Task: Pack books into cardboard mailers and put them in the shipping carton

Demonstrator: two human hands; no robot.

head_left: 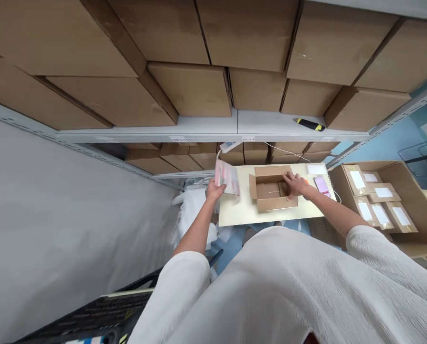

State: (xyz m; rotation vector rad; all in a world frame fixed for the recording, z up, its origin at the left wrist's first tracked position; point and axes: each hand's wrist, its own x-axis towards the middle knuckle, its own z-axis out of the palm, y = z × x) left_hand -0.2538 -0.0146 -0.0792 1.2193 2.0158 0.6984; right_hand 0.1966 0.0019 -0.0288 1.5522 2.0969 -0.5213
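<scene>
An open cardboard box [277, 204] stands on the pale yellow table [235, 215], its flaps spread outward. Inside it the brown cardboard bottom shows. My right hand [295, 185] is at the right end of this box, fingers apart over the edge and reaching inside. At the table's left end my left hand [216, 189] grips a flat pinkish packet [228, 177] in clear wrapping, held to the left of the box. A phone [322, 186] with a lit screen lies right of my right hand, near a white box [316, 168].
A large carton [419, 191] of labelled small boxes stands right of the table. Shelves [213, 136] stacked with cartons rise ahead, with a black and yellow cutter [309, 124] on one. White bags [194, 210] lie left below. A black crate [102, 315] is lower left.
</scene>
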